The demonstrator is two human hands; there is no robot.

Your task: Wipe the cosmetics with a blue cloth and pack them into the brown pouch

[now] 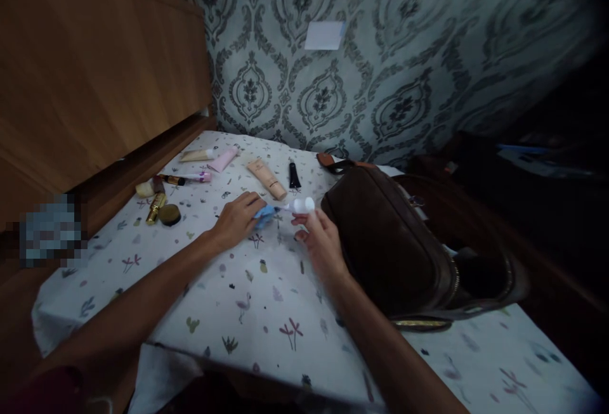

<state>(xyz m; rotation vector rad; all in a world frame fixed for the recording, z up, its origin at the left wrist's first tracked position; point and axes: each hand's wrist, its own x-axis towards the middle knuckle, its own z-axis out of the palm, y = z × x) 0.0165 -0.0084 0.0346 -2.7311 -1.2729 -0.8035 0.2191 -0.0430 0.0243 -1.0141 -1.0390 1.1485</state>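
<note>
My left hand (238,219) is closed on a crumpled light-blue cloth (265,214), just over the printed tablecloth. Close by, my right hand (324,243) pinches a small white tube-like container (295,205) with a rounded white end, its narrow end pointing at the blue cloth. Whether the two touch I cannot tell. Right behind my hands lies a beige squeeze tube (266,179), with a small black tube (294,175) to its right. A dark brown leather bag (380,236) stands beside my right hand.
On the left lie a round dark-lidded jar (169,215), a gold lipstick tube (155,208), a brush (148,187), a pink-ended stick (197,177), a pink tube (223,159) and a cream tube (196,155). A wooden cabinet (104,59) borders the table; patterned wallpaper (323,97) rises behind.
</note>
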